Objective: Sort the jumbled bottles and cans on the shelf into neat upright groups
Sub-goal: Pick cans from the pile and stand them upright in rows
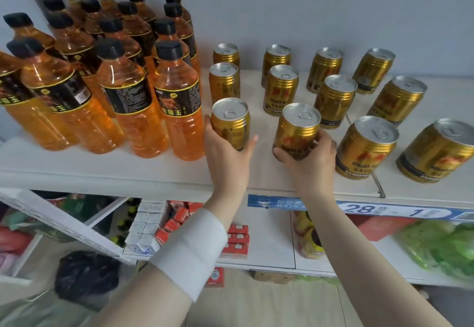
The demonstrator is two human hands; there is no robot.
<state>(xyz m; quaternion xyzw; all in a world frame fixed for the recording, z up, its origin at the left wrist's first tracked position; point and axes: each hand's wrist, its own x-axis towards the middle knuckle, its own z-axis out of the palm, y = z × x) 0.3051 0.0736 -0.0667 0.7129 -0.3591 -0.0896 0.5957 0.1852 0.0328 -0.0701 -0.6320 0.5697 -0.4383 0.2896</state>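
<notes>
Gripped a gold can [230, 121] with the left hand [227, 152], with thumb on its left flank and fingers curled round its lower front; held it upright at the front of the white shelf [102, 170], just beside the nearest orange bottle [177, 101]; could not tell whether resting on the board or raised off it, with the base hidden behind the palm. Clasped a second gold can [297, 129] with the right hand [311, 158], with fingers wrapped round the lower half from the right and thumb tucked under at the left; held it upright too, near the first but apart from it. Found the black-capped bottles massed at the left of the shelf, all upright, packed close in rows running back to the wall. Counted ten other gold cans [334, 101] behind and to the right, upright, loosely spaced in ragged columns, none touching. Wore a white band [191, 252] on the left wrist. Saw a blue price strip [359, 208] along the shelf's front edge; below it, red cartons [237, 239] and a green bag [441, 247] on a lower shelf.
</notes>
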